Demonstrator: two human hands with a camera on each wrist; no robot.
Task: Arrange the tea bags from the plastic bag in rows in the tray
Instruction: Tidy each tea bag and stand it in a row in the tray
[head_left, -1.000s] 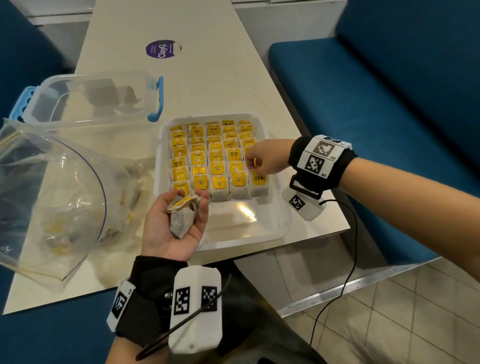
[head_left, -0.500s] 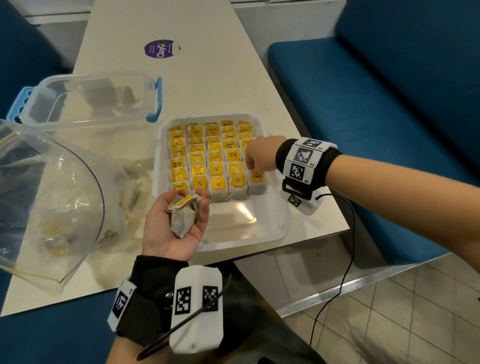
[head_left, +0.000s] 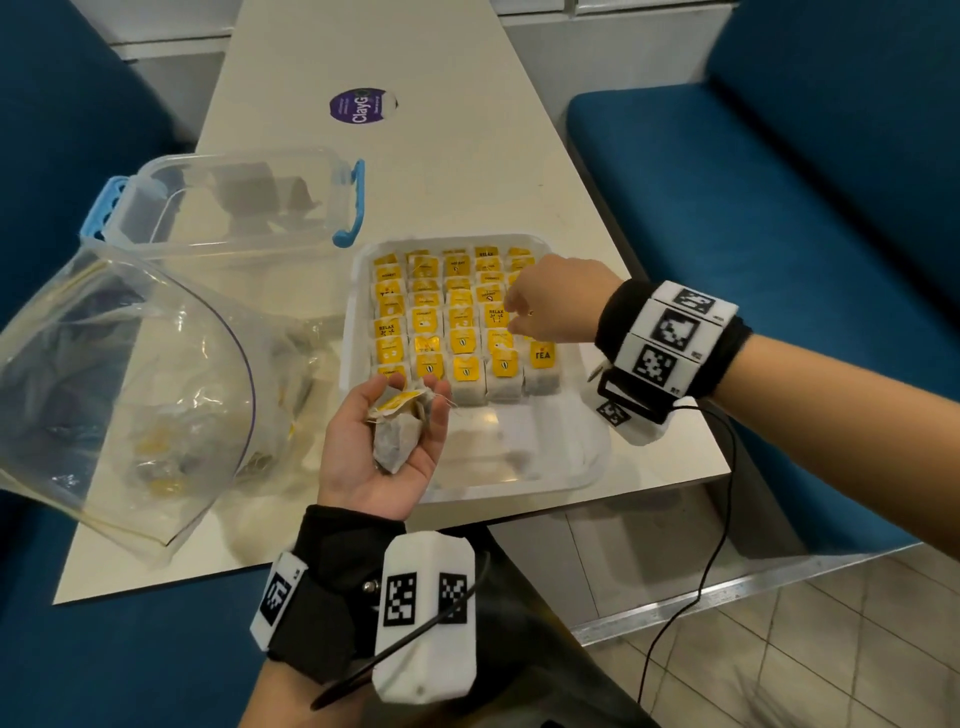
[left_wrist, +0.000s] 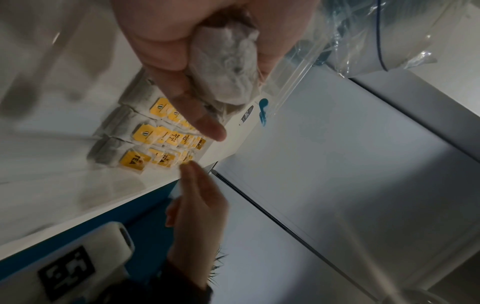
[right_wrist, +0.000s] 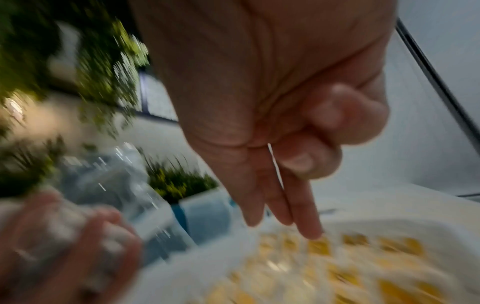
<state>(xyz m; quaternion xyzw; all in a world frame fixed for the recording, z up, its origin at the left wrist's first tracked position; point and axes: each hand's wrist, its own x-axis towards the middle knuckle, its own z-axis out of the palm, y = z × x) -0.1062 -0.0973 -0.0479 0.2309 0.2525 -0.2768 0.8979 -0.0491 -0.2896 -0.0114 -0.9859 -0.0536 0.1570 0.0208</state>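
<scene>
A clear tray (head_left: 519, 491) at the table's right edge holds rows of tea bags with yellow tags (head_left: 441, 317); its near strip is bare. My left hand (head_left: 384, 447) is palm up over the tray's near left corner, cupping a few loose tea bags (head_left: 397, 434), also seen in the left wrist view as tea bags (left_wrist: 226, 67). My right hand (head_left: 511, 314) reaches in from the right, with its fingertips (right_wrist: 309, 232) down on the bags in the right columns. Two of its fingers are curled. A thin white sliver shows beside them; I cannot tell what it is.
The crumpled clear plastic bag (head_left: 130, 389) lies open on the table's left with more tea bags inside. Behind it stands a clear box with blue handles (head_left: 244, 208). Blue bench seats (head_left: 779, 234) flank the white table (head_left: 415, 156). A cable hangs from my right wrist.
My right hand has moved left and farther in, from the tray's right edge onto the rows of bags. The left hand with its tea bags has stayed in place.
</scene>
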